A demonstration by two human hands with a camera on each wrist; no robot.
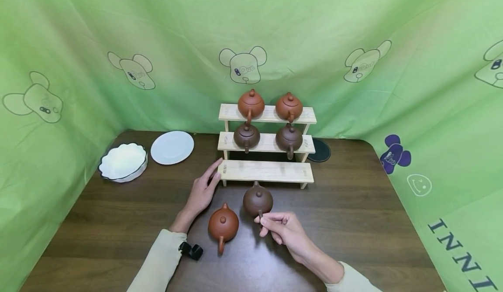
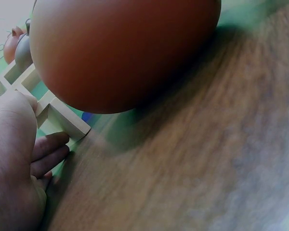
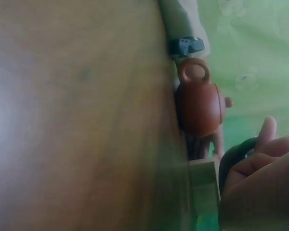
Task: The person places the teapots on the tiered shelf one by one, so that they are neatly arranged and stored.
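My right hand (image 1: 288,235) pinches the handle of a dark brown teapot (image 1: 257,201), its spout facing the stepped wooden shelf (image 1: 265,170). The pot appears raised off the table, just in front of the lowest step. In the right wrist view only its dark handle (image 3: 235,156) shows plainly by the fingers. My left hand (image 1: 201,194) rests at the left end of the lowest step, fingers mostly straight. A reddish-brown teapot (image 1: 223,225) stands on the table between my arms; it fills much of the left wrist view as a blurred reddish body (image 2: 125,53).
On the top step sit two reddish teapots (image 1: 251,104) (image 1: 289,106); two dark teapots (image 1: 246,136) (image 1: 288,138) occupy the middle step. A white plate (image 1: 172,148) and a scalloped white dish (image 1: 123,163) lie at left. Behind the shelf's right end is a dark round mat (image 1: 320,151).
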